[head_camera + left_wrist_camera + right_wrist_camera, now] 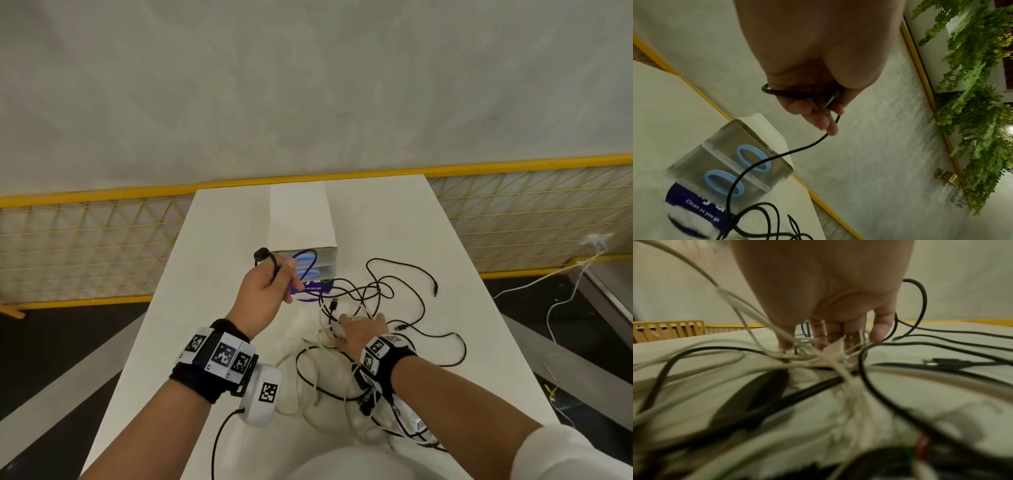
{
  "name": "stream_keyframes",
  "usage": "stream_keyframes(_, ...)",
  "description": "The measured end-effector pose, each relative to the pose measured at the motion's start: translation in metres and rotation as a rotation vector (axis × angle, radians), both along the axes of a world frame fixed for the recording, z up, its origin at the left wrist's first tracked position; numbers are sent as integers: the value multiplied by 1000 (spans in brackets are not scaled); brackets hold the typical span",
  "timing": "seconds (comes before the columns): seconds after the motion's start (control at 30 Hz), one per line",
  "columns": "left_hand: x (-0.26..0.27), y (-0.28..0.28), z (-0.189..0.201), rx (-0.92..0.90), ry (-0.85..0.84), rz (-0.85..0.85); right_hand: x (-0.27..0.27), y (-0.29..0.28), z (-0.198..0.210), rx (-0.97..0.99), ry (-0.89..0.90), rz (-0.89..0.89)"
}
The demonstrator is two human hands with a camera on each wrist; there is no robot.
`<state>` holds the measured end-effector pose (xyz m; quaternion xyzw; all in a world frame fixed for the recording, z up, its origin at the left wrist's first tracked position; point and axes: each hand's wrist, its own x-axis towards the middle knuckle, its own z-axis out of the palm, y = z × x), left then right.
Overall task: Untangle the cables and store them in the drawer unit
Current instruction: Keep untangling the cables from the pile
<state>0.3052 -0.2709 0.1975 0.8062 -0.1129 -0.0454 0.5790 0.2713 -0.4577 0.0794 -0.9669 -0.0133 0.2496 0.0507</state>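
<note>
My left hand point(270, 287) is raised above the table and grips a black cable point(310, 263) near its USB plug point(831, 100); a short loop sticks out behind the fist, and the cable runs down to the tangle. The drawer unit point(303, 222), white with clear drawer fronts and blue ring handles point(753, 158), stands just beyond that hand. My right hand point(359, 334) presses down with straight fingers on the knot of white cables point(818, 358) in the tangle of black and white cables point(376, 301) on the table.
A blue label reading "Clean as you go" point(701, 211) lies in front of the drawer unit. Loose black cable ends point(435, 289) spread to the right. The white table point(411, 219) is narrow, with a yellow mesh fence point(85, 233) behind and a white cable point(565, 291) on the floor at right.
</note>
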Motion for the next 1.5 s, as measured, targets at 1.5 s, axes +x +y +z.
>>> stream_keyframes(1.5,-5,-5,20,-258,17,-158,-50,-4,19,242,-308,52)
